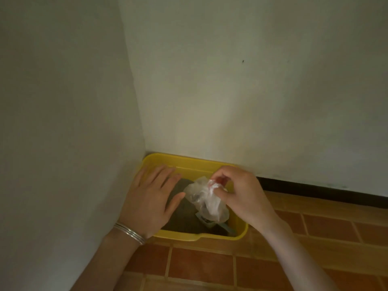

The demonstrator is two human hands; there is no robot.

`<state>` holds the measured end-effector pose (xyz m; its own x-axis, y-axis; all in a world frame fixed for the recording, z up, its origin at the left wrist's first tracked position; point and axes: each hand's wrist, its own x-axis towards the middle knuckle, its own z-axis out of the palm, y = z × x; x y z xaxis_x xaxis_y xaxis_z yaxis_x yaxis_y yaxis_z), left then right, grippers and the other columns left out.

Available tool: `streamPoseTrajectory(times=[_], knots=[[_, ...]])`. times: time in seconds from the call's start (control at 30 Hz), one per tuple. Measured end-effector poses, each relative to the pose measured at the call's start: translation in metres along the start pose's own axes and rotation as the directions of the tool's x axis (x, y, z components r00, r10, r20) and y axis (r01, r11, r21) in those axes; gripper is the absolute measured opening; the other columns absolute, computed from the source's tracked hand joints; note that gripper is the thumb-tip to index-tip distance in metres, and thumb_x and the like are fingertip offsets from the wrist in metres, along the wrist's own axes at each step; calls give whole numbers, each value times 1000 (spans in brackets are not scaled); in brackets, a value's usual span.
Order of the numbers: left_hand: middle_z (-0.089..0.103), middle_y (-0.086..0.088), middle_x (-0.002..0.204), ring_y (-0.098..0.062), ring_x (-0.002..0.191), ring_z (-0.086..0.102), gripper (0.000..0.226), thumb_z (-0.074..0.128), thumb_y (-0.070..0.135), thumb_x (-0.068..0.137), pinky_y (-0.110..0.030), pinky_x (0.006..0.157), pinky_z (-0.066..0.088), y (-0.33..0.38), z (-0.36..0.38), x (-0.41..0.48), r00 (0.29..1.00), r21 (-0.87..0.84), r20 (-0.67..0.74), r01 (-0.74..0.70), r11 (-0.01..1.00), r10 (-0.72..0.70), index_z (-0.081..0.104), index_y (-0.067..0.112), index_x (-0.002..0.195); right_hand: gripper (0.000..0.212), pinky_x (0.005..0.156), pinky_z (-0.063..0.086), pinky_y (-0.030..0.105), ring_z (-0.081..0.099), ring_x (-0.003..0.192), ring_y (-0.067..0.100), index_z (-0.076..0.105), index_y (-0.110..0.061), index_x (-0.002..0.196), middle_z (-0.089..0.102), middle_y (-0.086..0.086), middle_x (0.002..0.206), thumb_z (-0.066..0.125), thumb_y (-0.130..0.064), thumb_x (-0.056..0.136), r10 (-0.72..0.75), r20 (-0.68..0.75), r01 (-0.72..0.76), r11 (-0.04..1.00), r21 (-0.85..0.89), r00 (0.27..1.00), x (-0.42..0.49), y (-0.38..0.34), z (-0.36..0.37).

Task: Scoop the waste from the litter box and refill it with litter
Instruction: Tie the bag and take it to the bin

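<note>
Left wall (63,122): pale, plain, fills the 9 o'clock side of the view.
Bangles (130,233): thin silver bands around the left wrist.
Left hand (153,198): palm down, fingers straight and slightly spread, nothing in it; it hovers over the 9 o'clock end of the box, fingertips aimed at 1 o'clock. Whether it touches the rim cannot be told.
Litter box (189,237): yellow plastic tray on the floor, pushed into the corner where the two walls meet.
Litter (184,219): dark fill inside the tray, seen between the two hands.
Plastic bag (206,198): clear and crumpled, hanging over the litter toward 6 o'clock, just beside the left thumb.
Blue item (227,227): pale blue, at the tray's 5 o'clock corner under the bag; too hidden to identify.
Right hand (241,196): thumb and curled fingers pinch the bag's bunched top, which sits at the hand's 9 o'clock.
Skirting (315,189): a black strip at 3 o'clock.
Floor (201,267): reddish-brown tiles.
</note>
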<state>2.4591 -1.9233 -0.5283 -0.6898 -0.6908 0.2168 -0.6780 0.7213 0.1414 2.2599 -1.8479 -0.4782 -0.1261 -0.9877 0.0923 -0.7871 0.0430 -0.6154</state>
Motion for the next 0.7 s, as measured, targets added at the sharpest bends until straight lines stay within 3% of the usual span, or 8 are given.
streamPoseTrajectory(times=[0.13, 0.37, 0.7], knots=[[62, -2, 121, -23, 117, 54, 54, 22, 49, 95, -48, 100, 34, 14, -74, 13, 1000, -7, 14, -12, 1000, 12, 63, 19, 115, 9, 71, 46, 12, 59, 76, 1, 65, -22, 86, 65, -10, 81, 64, -14, 81, 57, -14, -56, 998, 25, 998, 1, -48, -65], [60, 0, 125, -22, 120, 52, 57, 19, 51, 95, -50, 101, 34, 56, -209, 44, 999, -34, 6, -31, 999, 31, 62, 22, 118, 14, 73, 52, 22, 61, 77, 2, 63, -26, 83, 66, -12, 80, 63, -13, 81, 107, -45, -105, 993, 58, 993, -7, -129, -177], [60, -1, 125, -24, 119, 54, 63, 14, 54, 96, -52, 100, 39, 110, -383, 85, 996, -16, -15, -93, 996, 93, 62, 22, 120, 11, 73, 50, 14, 60, 77, 1, 62, -28, 86, 64, -15, 82, 66, -18, 82, 131, -112, -128, 991, 30, 985, -16, -222, -327]])
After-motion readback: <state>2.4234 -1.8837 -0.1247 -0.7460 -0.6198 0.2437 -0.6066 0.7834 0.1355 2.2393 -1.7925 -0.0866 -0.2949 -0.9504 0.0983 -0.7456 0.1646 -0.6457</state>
